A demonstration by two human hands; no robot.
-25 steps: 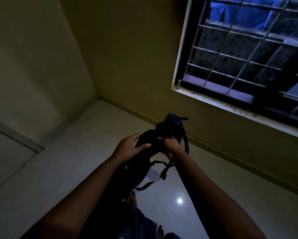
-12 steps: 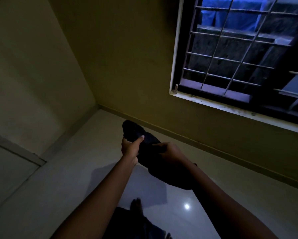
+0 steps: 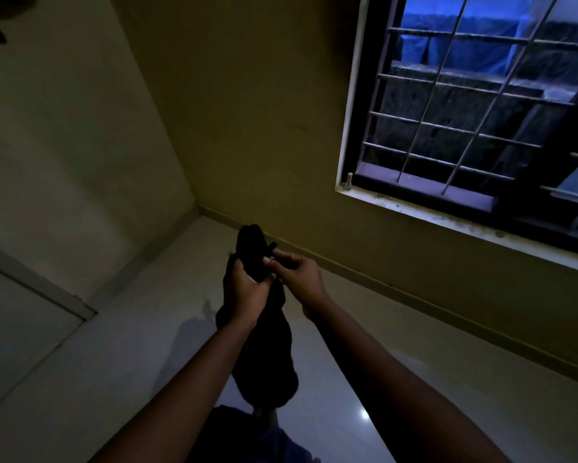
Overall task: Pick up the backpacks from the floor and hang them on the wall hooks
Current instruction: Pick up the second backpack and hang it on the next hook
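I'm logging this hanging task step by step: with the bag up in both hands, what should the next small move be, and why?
Probably find and pinch the top loop, then turn toward a hook. The black backpack hangs off the floor, the left hand gripping its upper part while the right hand pinches something small near the top. No wall hook can be made out in this dim view.

Pale glossy tiled floor [image 3: 397, 389]; light glint [image 3: 363, 415] on tiles; nothing clearly resting there.

Bare forearms, no sleeves
Both arms uncovered; left hand [image 3: 245, 292] and right hand [image 3: 301, 279] wear no gloves or rings visible.
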